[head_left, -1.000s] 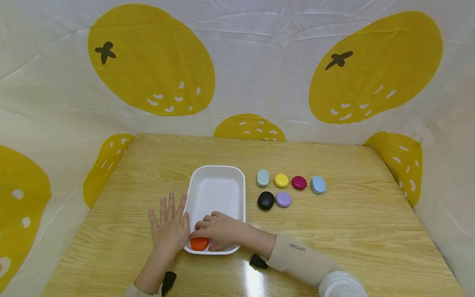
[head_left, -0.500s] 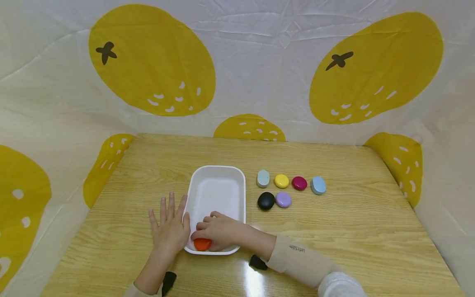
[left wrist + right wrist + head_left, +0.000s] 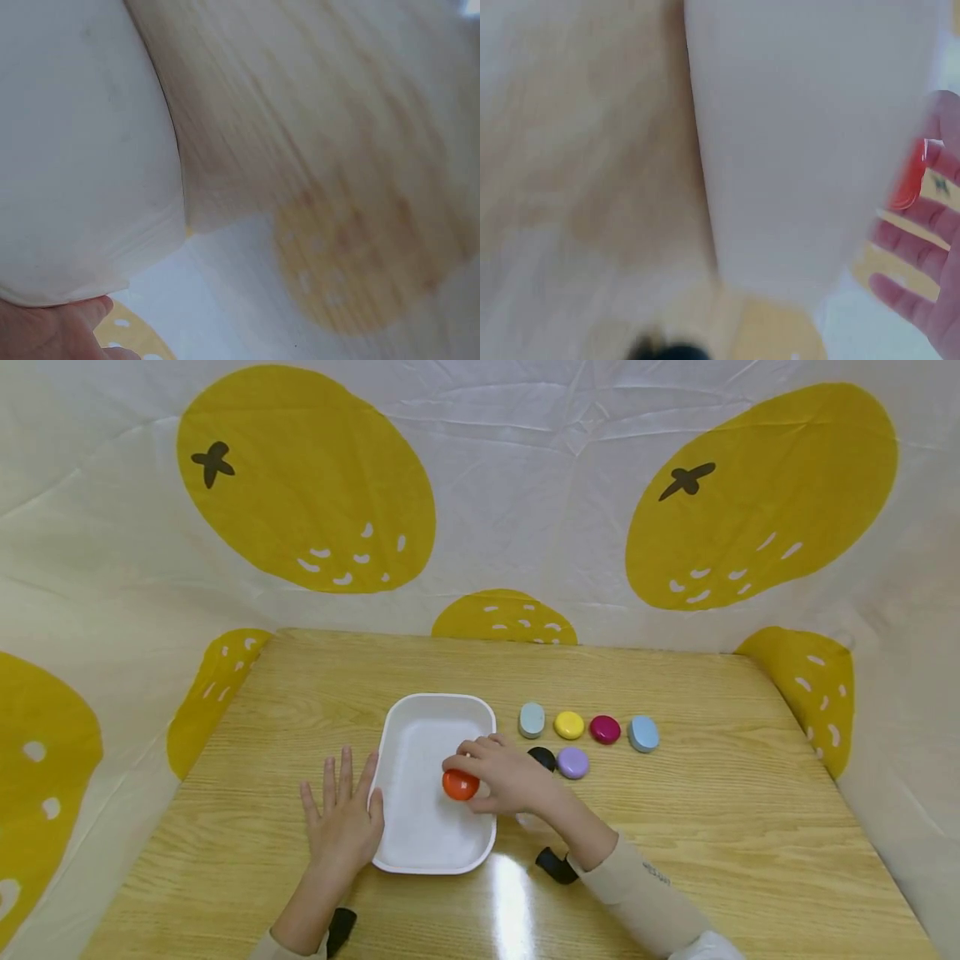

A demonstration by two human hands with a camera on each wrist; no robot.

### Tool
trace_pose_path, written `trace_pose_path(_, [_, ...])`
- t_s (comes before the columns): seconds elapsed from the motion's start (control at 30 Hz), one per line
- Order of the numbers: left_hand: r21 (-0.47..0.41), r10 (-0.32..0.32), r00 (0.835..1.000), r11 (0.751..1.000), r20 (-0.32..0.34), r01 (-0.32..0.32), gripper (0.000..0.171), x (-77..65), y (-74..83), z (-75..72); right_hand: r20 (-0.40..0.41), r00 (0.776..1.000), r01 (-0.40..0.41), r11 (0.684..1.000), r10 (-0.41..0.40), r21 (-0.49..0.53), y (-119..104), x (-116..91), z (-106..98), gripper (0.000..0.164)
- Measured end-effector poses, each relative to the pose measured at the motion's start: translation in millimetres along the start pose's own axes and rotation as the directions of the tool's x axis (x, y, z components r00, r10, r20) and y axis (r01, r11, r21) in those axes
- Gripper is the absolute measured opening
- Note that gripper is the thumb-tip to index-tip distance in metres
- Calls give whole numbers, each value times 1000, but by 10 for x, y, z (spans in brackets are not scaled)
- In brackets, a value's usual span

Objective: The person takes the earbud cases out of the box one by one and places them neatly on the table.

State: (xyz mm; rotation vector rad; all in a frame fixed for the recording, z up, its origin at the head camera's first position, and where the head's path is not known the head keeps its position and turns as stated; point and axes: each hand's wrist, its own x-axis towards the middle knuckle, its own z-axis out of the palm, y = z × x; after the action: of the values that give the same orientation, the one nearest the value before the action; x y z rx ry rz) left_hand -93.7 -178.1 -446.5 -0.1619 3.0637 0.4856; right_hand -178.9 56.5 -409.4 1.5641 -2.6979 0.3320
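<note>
My right hand (image 3: 510, 777) pinches a glossy orange-red pebble-shaped piece (image 3: 461, 784) between thumb and fingers, above the right half of a white rectangular tray (image 3: 435, 865). In the right wrist view the red piece (image 3: 911, 180) shows between the fingers of the hand (image 3: 930, 232), beyond the tray's wall (image 3: 802, 150). With fingers straight and spread, my left hand (image 3: 341, 827) rests at the tray's left side, its thumb against the rim. Only part of that hand (image 3: 52, 330) appears in the left wrist view, beside the tray's wall (image 3: 90, 150).
Right of the tray lie a pale green piece (image 3: 532, 720), a yellow one (image 3: 569, 725), a crimson one (image 3: 604, 729) and a light blue one (image 3: 643, 734). Nearer are a lilac piece (image 3: 573, 762) and a black one (image 3: 543, 757), partly hidden by my right hand.
My right hand has lifted the orange-red piece from the tray's near left corner and carried it away from me and to the right. My left hand has stayed in place.
</note>
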Motion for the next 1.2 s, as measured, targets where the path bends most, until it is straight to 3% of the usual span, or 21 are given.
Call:
trace_pose_path(0.13, [-11, 5, 1000, 1000, -4, -5, 52, -2, -2, -3, -77, 990, -116, 993, 119, 36, 192, -217, -121, 43])
trace_pose_path(0.33, [-11, 7, 1000, 1000, -9, -7, 52, -1, -3, -4, -146, 946, -291, 956, 290, 15, 479, -575, -174, 47])
trace_pose_path(0.6, [-9, 9, 1000, 1000, -1, -9, 52, -2, 8, -18, -121, 875, -473, 881, 470, -3, 768, -1042, -97, 56])
trace_pose_path(1.0, [-1, 4, 1000, 1000, 14, -4, 53, -7, 12, -28, -24, 800, -599, 801, 599, 20, 992, -1398, 56, 54])
trace_pose_path(1.2, [-2, 5, 1000, 1000, 13, -4, 53, -5, 15, -30, 10, 794, -608, 794, 608, -11, 1029, -1440, 85, 53])
